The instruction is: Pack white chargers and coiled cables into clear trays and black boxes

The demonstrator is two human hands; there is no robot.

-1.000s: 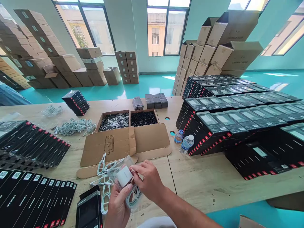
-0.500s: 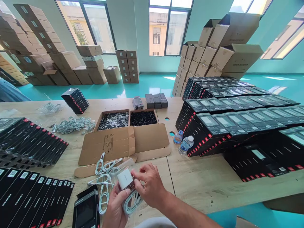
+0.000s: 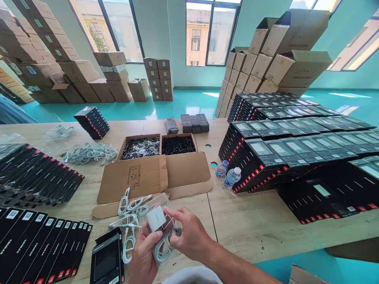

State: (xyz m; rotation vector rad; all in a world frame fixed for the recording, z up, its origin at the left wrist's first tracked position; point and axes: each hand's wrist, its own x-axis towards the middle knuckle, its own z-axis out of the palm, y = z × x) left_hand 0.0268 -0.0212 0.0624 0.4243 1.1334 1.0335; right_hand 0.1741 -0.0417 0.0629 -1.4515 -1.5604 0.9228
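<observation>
Low in the middle, my left hand [image 3: 144,252] is closed round a clear plastic tray [image 3: 162,199]. A white charger plug [image 3: 156,219] sits in the tray, its metal prongs toward me, with my left thumb against its lower edge. A coiled white charging cable [image 3: 162,251] lies at the tray's lower end. My right hand [image 3: 189,234] reaches over from the right, its index finger by the charger's edge and its thumb and fingers closed on part of the cable. Several loose coiled cables [image 3: 127,221] lie left of my hands, beside an open black box [image 3: 107,256].
Black boxes stand in rows at the left [image 3: 38,248] and in large stacks at the right [image 3: 251,157]. Ahead lie a flattened carton [image 3: 133,183], a tray of small black parts [image 3: 179,146] and two water bottles [image 3: 231,178]. A container rim [image 3: 192,274] shows beneath my right arm.
My right hand has shifted slightly down along the tray, its thumb and fingers now at the cable. The left hand still holds the tray. The view has tilted slightly.
</observation>
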